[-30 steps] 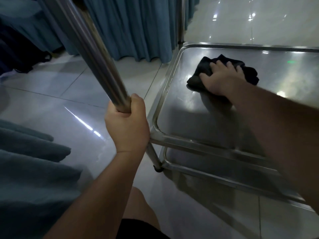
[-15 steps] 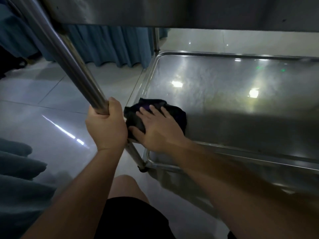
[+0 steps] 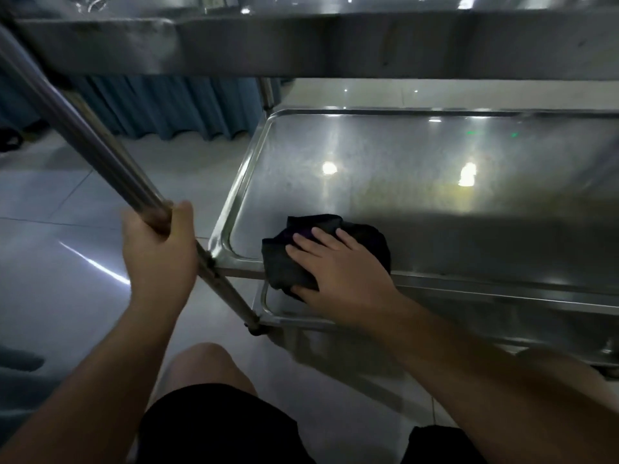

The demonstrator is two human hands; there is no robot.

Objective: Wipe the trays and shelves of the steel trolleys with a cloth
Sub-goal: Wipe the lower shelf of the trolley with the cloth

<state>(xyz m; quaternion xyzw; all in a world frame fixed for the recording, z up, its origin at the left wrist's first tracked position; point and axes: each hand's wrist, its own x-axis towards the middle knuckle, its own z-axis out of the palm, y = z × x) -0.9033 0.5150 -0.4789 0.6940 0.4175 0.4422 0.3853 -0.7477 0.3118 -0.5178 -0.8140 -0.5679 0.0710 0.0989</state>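
The right hand (image 3: pixel 338 276) was pressed flat on the cloth (image 3: pixel 321 252) at the shelf (image 3: pixel 435 182) rim; the left hand (image 3: pixel 157 249) gripped the post (image 3: pixel 83 135). The cloth could be dragged over the edge.

Steel trolley shelf (image 3: pixel 418 182) with raised rim, black cloth (image 3: pixel 284 266) lying at its near left corner, overhanging the rim

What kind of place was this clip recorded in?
Probably a clinic or hospital ward, though that is a guess. A steel trolley with tray shelves stands on a glossy tiled floor, and blue pleated curtains hang behind it, like those around ward beds.
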